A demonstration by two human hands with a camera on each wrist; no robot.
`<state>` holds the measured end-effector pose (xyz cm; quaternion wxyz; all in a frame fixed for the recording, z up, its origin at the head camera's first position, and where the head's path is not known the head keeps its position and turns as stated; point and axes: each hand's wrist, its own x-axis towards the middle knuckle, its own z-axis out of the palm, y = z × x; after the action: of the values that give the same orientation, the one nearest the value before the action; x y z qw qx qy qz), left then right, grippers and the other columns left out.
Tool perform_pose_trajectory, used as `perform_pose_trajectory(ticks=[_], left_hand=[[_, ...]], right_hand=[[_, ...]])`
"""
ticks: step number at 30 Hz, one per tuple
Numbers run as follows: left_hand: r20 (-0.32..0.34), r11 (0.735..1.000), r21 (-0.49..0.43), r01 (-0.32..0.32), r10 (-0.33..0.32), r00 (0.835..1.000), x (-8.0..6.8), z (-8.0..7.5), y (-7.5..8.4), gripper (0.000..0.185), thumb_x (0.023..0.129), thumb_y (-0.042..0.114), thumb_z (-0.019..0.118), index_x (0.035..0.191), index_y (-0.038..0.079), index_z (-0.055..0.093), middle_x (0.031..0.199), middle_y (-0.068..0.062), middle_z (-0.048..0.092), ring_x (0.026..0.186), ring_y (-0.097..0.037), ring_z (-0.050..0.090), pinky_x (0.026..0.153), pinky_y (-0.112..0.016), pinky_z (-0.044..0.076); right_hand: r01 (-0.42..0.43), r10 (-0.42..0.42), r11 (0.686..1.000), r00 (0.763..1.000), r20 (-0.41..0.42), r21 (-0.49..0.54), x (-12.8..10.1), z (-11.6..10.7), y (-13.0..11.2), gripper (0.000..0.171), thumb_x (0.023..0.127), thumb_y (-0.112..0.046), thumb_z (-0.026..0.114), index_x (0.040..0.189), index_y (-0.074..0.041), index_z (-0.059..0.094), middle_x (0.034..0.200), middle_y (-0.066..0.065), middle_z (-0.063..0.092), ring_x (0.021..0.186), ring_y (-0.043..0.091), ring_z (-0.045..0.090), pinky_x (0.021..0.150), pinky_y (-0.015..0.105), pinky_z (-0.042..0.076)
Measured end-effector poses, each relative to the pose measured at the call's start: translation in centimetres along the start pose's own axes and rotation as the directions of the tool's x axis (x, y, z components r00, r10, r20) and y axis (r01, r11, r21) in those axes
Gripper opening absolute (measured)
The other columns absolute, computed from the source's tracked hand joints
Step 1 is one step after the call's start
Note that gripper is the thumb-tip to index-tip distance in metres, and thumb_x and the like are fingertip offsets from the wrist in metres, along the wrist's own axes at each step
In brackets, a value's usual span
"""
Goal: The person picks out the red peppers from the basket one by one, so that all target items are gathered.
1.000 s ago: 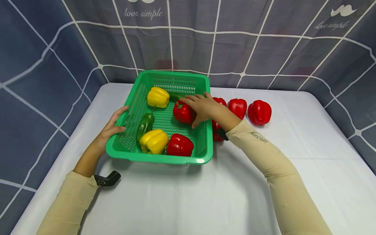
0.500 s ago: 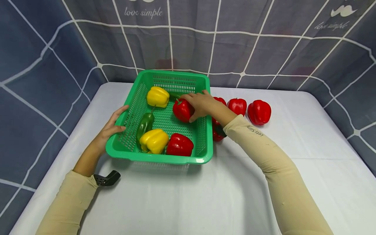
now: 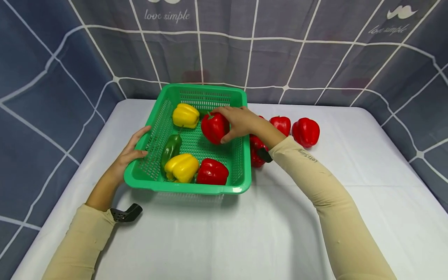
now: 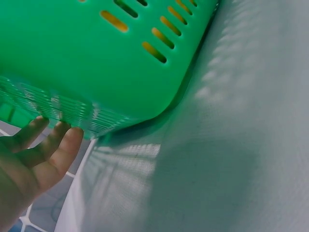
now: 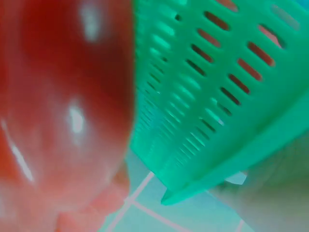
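Head view shows the right hand (image 3: 241, 122) with its fingers (image 3: 221, 111) curled round a red pepper (image 3: 214, 127), held above the floor of the green basket (image 3: 190, 189) near its far right corner. The left hand (image 3: 131, 153) rests on the basket's left rim, fingers straight against the mesh wall, grasping nothing; the left wrist view shows those fingers (image 4: 63, 145) against the rim's underside. Inside the basket lie a yellow pepper (image 3: 185, 115) at the back, just left of the held one, a green pepper (image 3: 170, 149) along the left side, a second yellow pepper (image 3: 181, 167) at the front and a second red pepper (image 3: 212, 172) touching it. The basket's right wall stands between the held pepper and the red peppers on the white surface (image 3: 280, 233): one (image 3: 257, 151) just beside the wall, partly hidden by the right forearm, and two more (image 3: 282, 125) (image 3: 306, 132) farther right. A dark strap end (image 3: 126, 214) sticks out by the left sleeve.
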<state>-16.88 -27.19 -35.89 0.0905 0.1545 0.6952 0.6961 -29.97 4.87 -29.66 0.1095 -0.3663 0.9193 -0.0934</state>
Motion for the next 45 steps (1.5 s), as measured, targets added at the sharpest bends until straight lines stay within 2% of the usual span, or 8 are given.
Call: perform_pose_trajectory(ticks=[5, 9, 12, 16, 24, 31, 37, 45], left_hand=[[0.002, 1.000, 0.003, -0.006, 0.006, 1.000, 0.1, 0.3, 0.0, 0.065, 0.089, 0.001, 0.030, 0.145, 0.028, 0.015, 0.144, -0.008, 0.013, 0.108, -0.008, 0.044, 0.079, -0.017, 0.046], [0.008, 1.000, -0.007, -0.015, 0.015, 1.000, 0.1, 0.4, -0.1, 0.064, 0.089, 0.001, 0.030, 0.146, 0.027, 0.014, 0.144, -0.008, 0.013, 0.107, -0.009, 0.046, 0.079, -0.019, 0.048], [0.013, 1.000, -0.018, -0.024, 0.024, 1.000, 0.1, 0.4, -0.3, 0.064, 0.089, 0.001, 0.030, 0.146, 0.026, 0.014, 0.143, -0.008, 0.014, 0.107, -0.009, 0.047, 0.078, -0.019, 0.049], [0.003, 0.999, -0.015, -0.029, 0.029, 1.000, 0.0, 0.5, -0.4, 0.065, 0.089, 0.000, 0.030, 0.146, 0.026, 0.014, 0.141, -0.007, 0.016, 0.108, -0.008, 0.045, 0.079, -0.018, 0.048], [0.001, 1.000, -0.013, -0.023, 0.023, 1.000, -0.3, 0.7, -0.5, 0.064, 0.089, 0.001, 0.030, 0.145, 0.027, 0.014, 0.140, -0.006, 0.017, 0.108, -0.009, 0.043, 0.079, -0.018, 0.047], [-0.021, 1.000, -0.013, -0.025, 0.025, 0.999, -0.5, 0.9, -0.5, 0.065, 0.088, -0.001, 0.030, 0.145, 0.028, 0.015, 0.142, -0.007, 0.014, 0.109, -0.009, 0.041, 0.079, -0.017, 0.046], [-0.015, 1.000, 0.001, -0.028, 0.028, 0.999, -0.5, 1.0, -0.5, 0.064, 0.090, 0.001, 0.030, 0.145, 0.028, 0.014, 0.144, -0.005, 0.011, 0.113, -0.008, 0.035, 0.083, -0.015, 0.041], [-0.003, 0.998, -0.035, -0.053, 0.053, 0.999, -0.5, 1.0, -0.6, 0.063, 0.090, 0.000, 0.029, 0.145, 0.026, 0.015, 0.139, 0.001, 0.018, 0.112, -0.007, 0.039, 0.082, -0.015, 0.043]], right_hand=[[0.010, -0.008, 0.996, 1.000, -0.030, 0.087, -0.9, -0.6, 0.4, 0.087, 0.068, -0.041, 0.076, 0.139, -0.023, 0.028, 0.139, 0.000, 0.038, 0.125, 0.018, 0.038, 0.097, 0.046, 0.030], [0.011, -0.004, 0.984, 0.999, -0.036, 0.176, -1.8, -1.0, 0.8, 0.089, 0.068, -0.040, 0.076, 0.140, -0.023, 0.027, 0.136, -0.001, 0.040, 0.121, 0.018, 0.041, 0.096, 0.042, 0.040], [0.023, -0.012, 0.958, 0.999, -0.038, 0.287, -2.5, -1.2, 1.3, 0.088, 0.069, -0.036, 0.077, 0.140, -0.022, 0.027, 0.133, 0.000, 0.042, 0.116, 0.019, 0.045, 0.089, 0.040, 0.047], [0.045, -0.028, 0.915, 0.998, -0.048, 0.400, -3.5, -1.5, 1.9, 0.087, 0.070, -0.032, 0.076, 0.140, -0.020, 0.026, 0.130, 0.003, 0.044, 0.114, 0.020, 0.046, 0.091, 0.042, 0.046], [0.010, 0.019, 0.899, 0.998, -0.062, 0.437, -5.3, -1.8, 3.1, 0.085, 0.070, -0.037, 0.075, 0.139, -0.028, 0.026, 0.126, -0.001, 0.046, 0.113, 0.017, 0.046, 0.088, 0.038, 0.046], [-0.012, 0.066, 0.852, 0.994, -0.085, 0.523, -6.9, -1.8, 4.0, 0.084, 0.071, -0.036, 0.074, 0.138, -0.028, 0.025, 0.126, 0.000, 0.044, 0.114, 0.018, 0.045, 0.086, 0.039, 0.047], [0.027, 0.088, 0.782, 0.984, -0.153, 0.623, -8.2, -1.5, 4.9, 0.076, 0.074, -0.026, 0.073, 0.133, -0.025, 0.027, 0.123, 0.002, 0.046, 0.109, 0.020, 0.048, 0.086, 0.039, 0.046], [0.072, 0.134, 0.622, 0.971, -0.197, 0.779, -11.3, -0.6, 5.6, 0.068, 0.077, -0.018, 0.069, 0.131, -0.022, 0.027, 0.127, 0.005, 0.046, 0.115, 0.022, 0.047, 0.091, 0.040, 0.045]])
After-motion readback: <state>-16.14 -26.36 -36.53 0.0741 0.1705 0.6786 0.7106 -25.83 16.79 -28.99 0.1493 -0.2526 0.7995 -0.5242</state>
